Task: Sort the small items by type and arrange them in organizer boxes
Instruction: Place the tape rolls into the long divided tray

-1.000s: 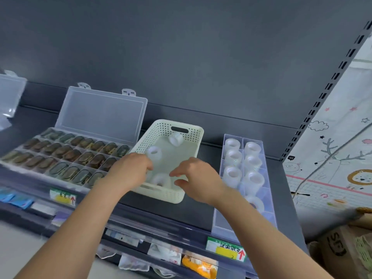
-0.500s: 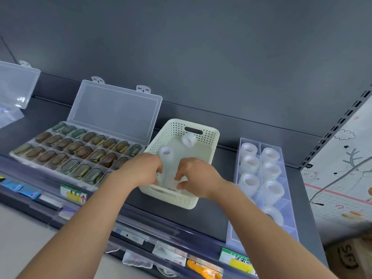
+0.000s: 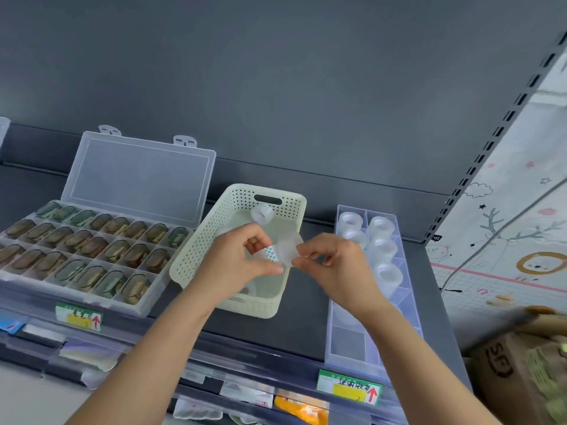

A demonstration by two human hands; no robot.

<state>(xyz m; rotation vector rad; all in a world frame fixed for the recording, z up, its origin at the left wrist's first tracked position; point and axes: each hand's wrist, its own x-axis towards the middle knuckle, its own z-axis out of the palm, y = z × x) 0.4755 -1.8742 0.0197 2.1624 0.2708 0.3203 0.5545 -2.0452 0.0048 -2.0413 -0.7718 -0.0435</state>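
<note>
Translucent cylindrical tape roll point(image 3: 287, 249) pinched between left hand point(image 3: 236, 266) and right hand point(image 3: 337, 271).

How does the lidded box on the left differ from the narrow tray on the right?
The box has an open lid; the tray shows none. The box is wide and holds brownish items; the tray is narrow and holds white rolls. Both are clear and divided.

Dark grey shelf point(image 3: 306, 326), grey back panel point(image 3: 276, 87), slotted upright point(image 3: 491, 142) at right. Price labels point(image 3: 349, 391) on front rail. Cardboard box point(image 3: 506, 363) lower right, cartoon mat point(image 3: 506, 240) behind it.
</note>
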